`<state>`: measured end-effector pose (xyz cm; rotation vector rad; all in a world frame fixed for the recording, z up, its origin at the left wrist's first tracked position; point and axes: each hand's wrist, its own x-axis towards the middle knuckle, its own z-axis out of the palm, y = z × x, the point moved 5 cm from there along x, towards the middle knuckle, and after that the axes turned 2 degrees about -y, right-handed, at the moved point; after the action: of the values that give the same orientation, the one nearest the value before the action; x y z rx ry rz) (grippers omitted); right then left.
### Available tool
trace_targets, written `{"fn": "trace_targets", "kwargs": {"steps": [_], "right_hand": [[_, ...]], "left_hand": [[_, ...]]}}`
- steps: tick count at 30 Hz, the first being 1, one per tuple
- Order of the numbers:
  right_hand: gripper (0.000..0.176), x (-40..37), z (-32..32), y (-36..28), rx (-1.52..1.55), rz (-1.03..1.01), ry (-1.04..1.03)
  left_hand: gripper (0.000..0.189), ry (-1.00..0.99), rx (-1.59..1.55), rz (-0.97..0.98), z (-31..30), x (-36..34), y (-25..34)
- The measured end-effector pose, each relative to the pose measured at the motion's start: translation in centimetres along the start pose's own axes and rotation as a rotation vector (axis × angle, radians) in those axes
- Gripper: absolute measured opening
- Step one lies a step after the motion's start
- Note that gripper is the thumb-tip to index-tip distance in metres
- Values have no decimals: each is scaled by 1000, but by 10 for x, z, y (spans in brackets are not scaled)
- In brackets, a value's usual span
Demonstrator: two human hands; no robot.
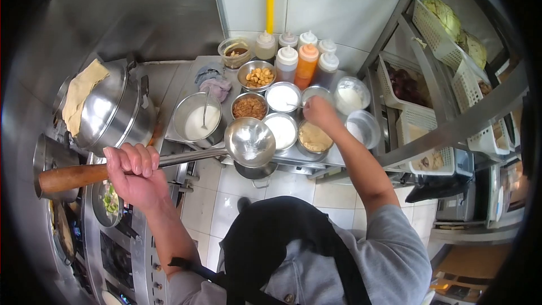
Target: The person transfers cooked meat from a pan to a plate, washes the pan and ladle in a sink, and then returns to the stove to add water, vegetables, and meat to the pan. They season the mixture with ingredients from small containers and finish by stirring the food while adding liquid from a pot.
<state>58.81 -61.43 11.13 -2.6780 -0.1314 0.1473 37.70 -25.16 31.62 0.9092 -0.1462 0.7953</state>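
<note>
My left hand (132,170) is closed around the metal shaft of a large ladle (250,140), just past its wooden handle (73,178). The ladle's bowl is held out over the counter's front edge; a pale patch in it may be powder or glare. My right hand (320,112) pinches a small spoon (293,105), whose tip reaches over a metal bowl of white powder (283,95). Nearby stand a second bowl of white powder (280,129), a bowl of tan powder (315,137) and a bowl of brown crumbly bits (249,105).
Several squeeze bottles (306,65) line the wall. A pot of white liquid (197,121) with a spoon stands left, near a large steamer pot (110,104). A pan of chopped greens (107,203) sits on the stove. Baskets (440,34) fill the right-hand rack.
</note>
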Motion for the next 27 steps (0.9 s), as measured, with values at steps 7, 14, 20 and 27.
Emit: {"fn": "trace_targets", "kwargs": {"steps": [7, 14, 20, 27], "right_hand": [[19, -3, -5, 1, 51, 10, 9], [16, -46, -39, -35, 128, -135, 45], [6, -111, -66, -60, -184, -441, 397], [6, -146, -66, 6, -492, -287, 233]], "left_hand": [[40, 13, -23, -36, 6, 3, -12], [43, 41, -20, -44, 9, 7, -23], [41, 16, -37, -43, 16, 4, -24], [39, -26, -23, -43, 21, -7, -13]]}}
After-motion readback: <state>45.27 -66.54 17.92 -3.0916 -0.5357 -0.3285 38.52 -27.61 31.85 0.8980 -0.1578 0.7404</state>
